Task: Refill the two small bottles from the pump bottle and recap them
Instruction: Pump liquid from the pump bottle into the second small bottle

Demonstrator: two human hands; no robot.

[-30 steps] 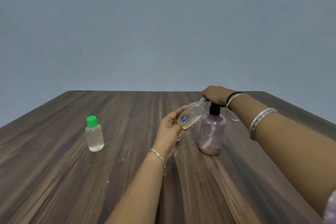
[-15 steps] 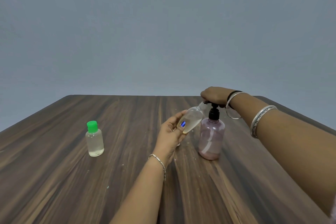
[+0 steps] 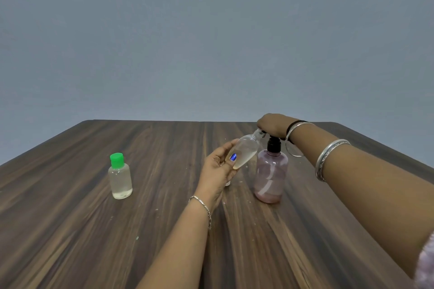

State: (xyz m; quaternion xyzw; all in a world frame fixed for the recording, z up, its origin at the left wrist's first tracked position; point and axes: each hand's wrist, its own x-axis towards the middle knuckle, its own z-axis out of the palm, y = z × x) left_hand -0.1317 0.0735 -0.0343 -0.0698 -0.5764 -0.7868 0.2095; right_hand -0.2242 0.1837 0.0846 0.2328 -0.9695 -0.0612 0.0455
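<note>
Now the left hand grips the uncapped small bottle, tilted with its neck up-right against the spout of the pump bottle, whose head the right hand presses from above.

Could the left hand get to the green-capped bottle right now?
Probably not yet: the left hand holds the uncapped small bottle tilted at the pump bottle. The table between it and the green-capped bottle looks unobstructed.
</note>
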